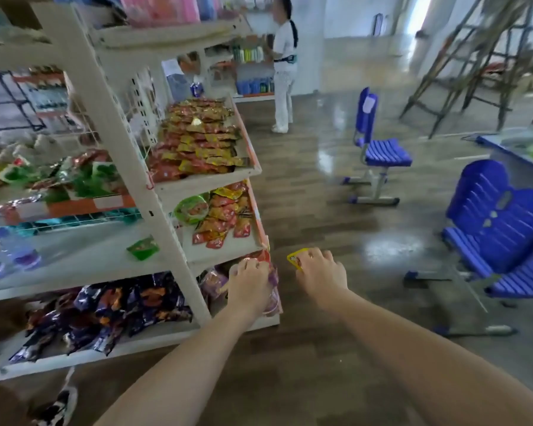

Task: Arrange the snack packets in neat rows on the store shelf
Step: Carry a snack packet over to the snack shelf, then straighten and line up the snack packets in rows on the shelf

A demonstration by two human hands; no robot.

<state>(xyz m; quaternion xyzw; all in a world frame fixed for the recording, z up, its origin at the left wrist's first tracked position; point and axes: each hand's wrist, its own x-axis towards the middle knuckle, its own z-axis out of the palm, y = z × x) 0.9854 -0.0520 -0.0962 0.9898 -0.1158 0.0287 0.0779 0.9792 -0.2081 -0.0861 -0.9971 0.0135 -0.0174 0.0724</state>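
While reaching toward the low end of the rack: working out where two small packets belong.

Step in hand: carrying packets to the shelves, by the look of it; aiming each for the row of its own colour, laying it flat, label up, edge flush with its neighbour, not dropping it onto the heap.

Left hand [249, 279]: reaching at 11 o'clock from the body, forearm stretched long, knuckles up, fingers curling down and gripping a red packet [260, 256] at the corner of the bottom shelf [271, 321].

Right hand [319, 272]: hanging over the floor at 3 o'clock of the left one, palm down, fingers bent and pinching a yellow packet [296, 259] that is peeking out at 10 o'clock of the knuckles.

Gap: keeping the two hands near but not touching.

Middle shelf [228, 250]: sitting at 12 o'clock above the left hand, carrying red and yellow packets [225, 216] in a loose cluster; looking the likeliest home for both.

Upper shelf [210, 179]: showing red and yellow rows [197, 142] already lying fairly orderly.

Care: releasing one hand at a time; pushing the loose cluster back before adding more.

Limit: blurring too heavily for reading labels or telling whether the left hand is holding more than one packet.
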